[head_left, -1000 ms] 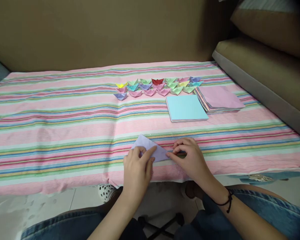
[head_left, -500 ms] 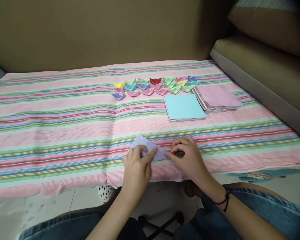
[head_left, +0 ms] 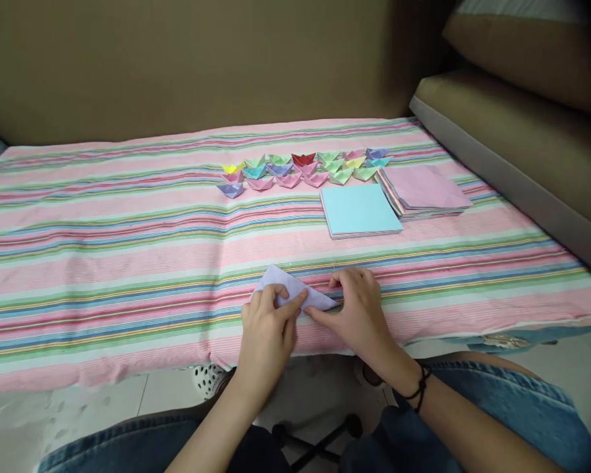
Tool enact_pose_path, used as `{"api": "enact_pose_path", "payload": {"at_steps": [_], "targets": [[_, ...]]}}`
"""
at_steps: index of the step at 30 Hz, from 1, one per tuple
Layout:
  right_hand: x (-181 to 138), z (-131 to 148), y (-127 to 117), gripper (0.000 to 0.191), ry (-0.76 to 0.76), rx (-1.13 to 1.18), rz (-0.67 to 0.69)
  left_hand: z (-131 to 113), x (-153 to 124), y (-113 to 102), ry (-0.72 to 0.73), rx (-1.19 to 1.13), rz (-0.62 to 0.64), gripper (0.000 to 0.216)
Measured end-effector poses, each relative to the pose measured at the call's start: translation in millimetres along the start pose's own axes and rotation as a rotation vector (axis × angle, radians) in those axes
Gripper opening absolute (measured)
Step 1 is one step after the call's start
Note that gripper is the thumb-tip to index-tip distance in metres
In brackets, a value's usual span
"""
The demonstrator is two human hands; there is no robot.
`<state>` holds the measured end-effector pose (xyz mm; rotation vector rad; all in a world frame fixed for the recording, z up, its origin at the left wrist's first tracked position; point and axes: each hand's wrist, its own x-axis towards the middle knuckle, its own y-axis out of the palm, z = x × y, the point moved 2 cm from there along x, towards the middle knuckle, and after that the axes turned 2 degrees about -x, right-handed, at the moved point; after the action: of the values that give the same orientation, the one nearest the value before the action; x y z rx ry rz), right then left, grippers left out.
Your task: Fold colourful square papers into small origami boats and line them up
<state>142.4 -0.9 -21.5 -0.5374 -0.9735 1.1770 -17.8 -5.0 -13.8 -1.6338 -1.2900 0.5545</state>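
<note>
A sheet of lavender origami paper (head_left: 272, 274), folded to a triangle-like shape, lies on the striped cloth near the front edge. My left hand (head_left: 266, 325) is closed over its left part, curled fingers and thumb holding it down. My right hand (head_left: 357, 315) is at the paper's right side. Its thumb touches the lower edge close to my left fingertips, while the curled fingers rest apart from the thumb, on the far side of the pointed right corner. The paper's lower left portion is hidden beneath my left hand.
Several small folded paper boats (head_left: 288, 179) stand in rows farther back. A stack of light-blue paper (head_left: 362, 209) lies beside a pink-topped paper stack (head_left: 426, 187). Brown cushions (head_left: 512, 125) bound the right side, and a brown backrest (head_left: 192, 66) rises behind the striped cloth (head_left: 128, 263).
My right thumb has slid leftward along the paper's lower edge, from the pointed right corner toward my left hand. That corner now shows. My left hand keeps its place on the paper.
</note>
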Motion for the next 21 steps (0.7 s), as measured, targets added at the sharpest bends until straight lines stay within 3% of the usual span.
{"api": "enact_pose_path", "payload": {"at_steps": [7, 21], "targets": [[1, -9, -2, 0.032, 0.022, 0.101, 0.033, 1, 0, 2, -0.004, 0.042, 0.009, 0.036], [9, -25, -16, 0.025, 0.057, 0.342, 0.27, 2, 2, 2, -0.006, 0.051, 0.015, 0.035]]}}
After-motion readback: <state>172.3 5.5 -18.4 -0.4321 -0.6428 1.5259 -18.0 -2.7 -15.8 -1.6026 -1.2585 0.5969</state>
